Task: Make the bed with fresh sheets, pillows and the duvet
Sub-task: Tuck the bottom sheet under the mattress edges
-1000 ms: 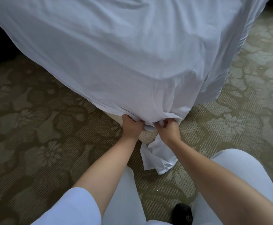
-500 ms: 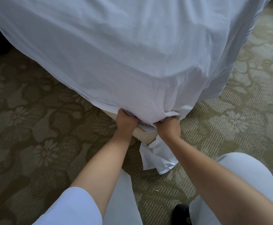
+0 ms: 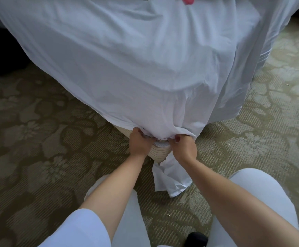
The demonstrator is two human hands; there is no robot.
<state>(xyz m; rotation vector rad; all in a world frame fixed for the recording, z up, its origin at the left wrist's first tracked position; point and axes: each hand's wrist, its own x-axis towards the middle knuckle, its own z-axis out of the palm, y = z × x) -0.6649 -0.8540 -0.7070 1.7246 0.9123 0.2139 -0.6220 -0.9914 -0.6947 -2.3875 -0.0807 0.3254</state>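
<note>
A white sheet (image 3: 130, 72) drapes over the corner of the bed and hangs down both sides. At the bottom of that corner my left hand (image 3: 139, 143) and my right hand (image 3: 184, 147) grip bunched sheet fabric, fingers curled into it. Between the hands a striped cream mattress corner (image 3: 160, 154) shows. A loose tail of the sheet (image 3: 170, 179) hangs below my right hand onto the carpet. My fingertips are hidden in the folds.
Patterned olive carpet (image 3: 43, 139) surrounds the bed corner. My white-clad knees (image 3: 259, 193) are low in view, with a dark shoe (image 3: 197, 237) between them. A pink object (image 3: 184, 0) lies on the bed at the top edge. Dark space lies at the far left.
Both hands stay at the sheet's corner, shifting slightly as they bunch the fabric. The view has tilted up a little, bringing the pink object on the bed into sight.
</note>
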